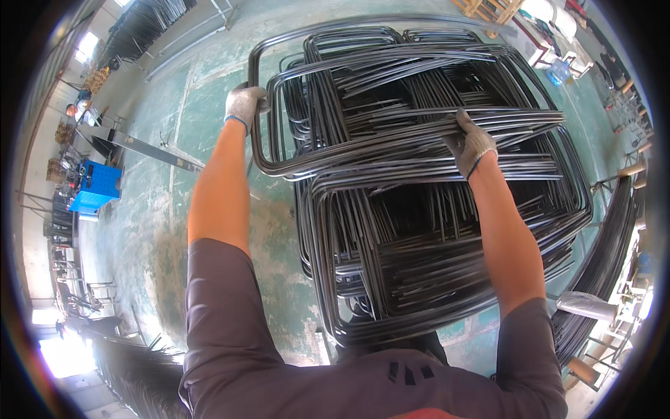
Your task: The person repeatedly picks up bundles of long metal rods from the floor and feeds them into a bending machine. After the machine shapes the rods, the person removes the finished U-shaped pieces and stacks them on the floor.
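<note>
My gloved left hand (247,102) is closed around the short left side of a bundle of bent metal tube frames (324,153). My gloved right hand (472,141) grips the near long side of this bundle toward its right end, thumb on top. These U-shaped dark tubes have rounded corners and lie nested together. Beneath and nearer to me is a large stack of similar bent tubes (335,262), layered in crossing directions. How many tubes each hand holds cannot be made out.
A blue cabinet (97,186) stands at the left, with a person (78,109) beyond it. Long rods (602,262) rest on a rack at the right. A wooden pallet (489,13) and a water bottle (558,72) are at the far right. Green painted floor (152,209) surrounds the stack.
</note>
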`<state>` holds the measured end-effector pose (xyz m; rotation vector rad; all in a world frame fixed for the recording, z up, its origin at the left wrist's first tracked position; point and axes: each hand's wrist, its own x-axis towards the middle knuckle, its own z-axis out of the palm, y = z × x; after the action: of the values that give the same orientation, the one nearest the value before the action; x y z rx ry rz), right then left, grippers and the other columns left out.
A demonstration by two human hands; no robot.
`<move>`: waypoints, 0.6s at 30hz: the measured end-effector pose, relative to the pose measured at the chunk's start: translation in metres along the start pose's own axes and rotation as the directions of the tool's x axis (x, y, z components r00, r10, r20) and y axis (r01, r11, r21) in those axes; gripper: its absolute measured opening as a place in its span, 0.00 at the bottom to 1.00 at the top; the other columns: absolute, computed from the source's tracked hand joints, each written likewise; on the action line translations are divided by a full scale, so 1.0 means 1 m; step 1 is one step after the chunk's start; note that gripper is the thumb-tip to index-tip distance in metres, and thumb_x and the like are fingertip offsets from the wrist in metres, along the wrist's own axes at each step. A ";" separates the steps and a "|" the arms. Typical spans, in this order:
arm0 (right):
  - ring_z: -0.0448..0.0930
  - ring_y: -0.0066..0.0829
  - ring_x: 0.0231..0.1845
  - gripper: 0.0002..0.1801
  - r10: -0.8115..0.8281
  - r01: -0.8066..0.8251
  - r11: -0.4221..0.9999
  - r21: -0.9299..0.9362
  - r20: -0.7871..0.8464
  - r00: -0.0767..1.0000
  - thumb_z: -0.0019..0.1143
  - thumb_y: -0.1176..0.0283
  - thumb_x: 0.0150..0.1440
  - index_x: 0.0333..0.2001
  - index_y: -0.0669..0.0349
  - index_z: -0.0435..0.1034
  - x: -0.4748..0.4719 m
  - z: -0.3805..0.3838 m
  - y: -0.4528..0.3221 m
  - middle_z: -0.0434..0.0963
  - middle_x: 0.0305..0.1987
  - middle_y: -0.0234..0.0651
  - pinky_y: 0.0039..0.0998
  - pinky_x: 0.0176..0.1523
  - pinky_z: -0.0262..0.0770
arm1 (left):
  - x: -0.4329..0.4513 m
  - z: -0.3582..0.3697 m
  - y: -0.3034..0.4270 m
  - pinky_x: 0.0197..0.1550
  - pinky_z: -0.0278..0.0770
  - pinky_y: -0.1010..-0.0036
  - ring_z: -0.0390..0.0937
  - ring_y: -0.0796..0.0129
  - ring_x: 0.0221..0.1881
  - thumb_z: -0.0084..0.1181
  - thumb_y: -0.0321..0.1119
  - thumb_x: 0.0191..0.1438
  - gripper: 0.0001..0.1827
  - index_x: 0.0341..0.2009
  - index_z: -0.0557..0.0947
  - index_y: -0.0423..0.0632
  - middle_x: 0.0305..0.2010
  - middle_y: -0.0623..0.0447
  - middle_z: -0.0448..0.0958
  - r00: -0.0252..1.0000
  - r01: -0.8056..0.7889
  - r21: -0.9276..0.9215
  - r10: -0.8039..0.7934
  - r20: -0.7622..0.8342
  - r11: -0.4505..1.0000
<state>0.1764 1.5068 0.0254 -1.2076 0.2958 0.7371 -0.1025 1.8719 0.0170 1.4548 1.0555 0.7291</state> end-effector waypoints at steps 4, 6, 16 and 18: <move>0.80 0.29 0.46 0.10 0.171 -0.169 0.984 -0.049 0.026 0.985 0.56 0.67 0.65 0.48 0.55 0.73 0.084 -0.006 0.033 0.77 0.50 0.31 0.33 0.51 0.86 | 0.020 0.003 -0.052 0.40 0.80 0.74 0.82 0.63 0.33 0.61 0.32 0.43 0.19 0.40 0.79 0.34 0.31 0.44 0.81 0.979 -0.201 0.396 0.167 0.118 0.896; 0.80 0.33 0.49 0.11 0.196 -0.212 0.972 -0.102 -0.148 0.969 0.57 0.70 0.63 0.49 0.60 0.72 0.074 0.025 0.042 0.76 0.53 0.35 0.34 0.49 0.88 | 0.014 -0.010 -0.106 0.51 0.76 0.70 0.80 0.55 0.48 0.61 0.37 0.44 0.33 0.55 0.75 0.33 0.46 0.36 0.81 0.987 -0.131 0.380 0.155 -0.034 0.916; 0.82 0.30 0.31 0.21 0.140 -0.205 0.803 -0.560 -0.158 0.977 0.58 0.55 0.62 0.39 0.67 0.72 0.043 0.023 0.039 0.80 0.32 0.41 0.27 0.25 0.81 | -0.050 0.004 -0.121 0.36 0.80 0.67 0.80 0.59 0.32 0.59 0.26 0.47 0.24 0.51 0.75 0.35 0.35 0.43 0.79 0.944 0.330 0.038 -0.330 0.007 0.943; 0.80 0.28 0.24 0.22 0.152 -0.155 0.641 -0.752 -0.074 0.986 0.57 0.55 0.62 0.38 0.68 0.72 0.021 0.013 0.021 0.79 0.28 0.40 0.25 0.23 0.78 | -0.047 0.005 -0.129 0.32 0.79 0.68 0.79 0.59 0.30 0.58 0.24 0.46 0.23 0.49 0.74 0.34 0.34 0.44 0.79 0.963 0.269 0.088 -0.271 0.012 0.959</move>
<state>0.1757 1.5294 0.0024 -2.0067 0.0772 1.0633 -0.1430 1.8217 -0.1042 1.3528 1.2500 0.4747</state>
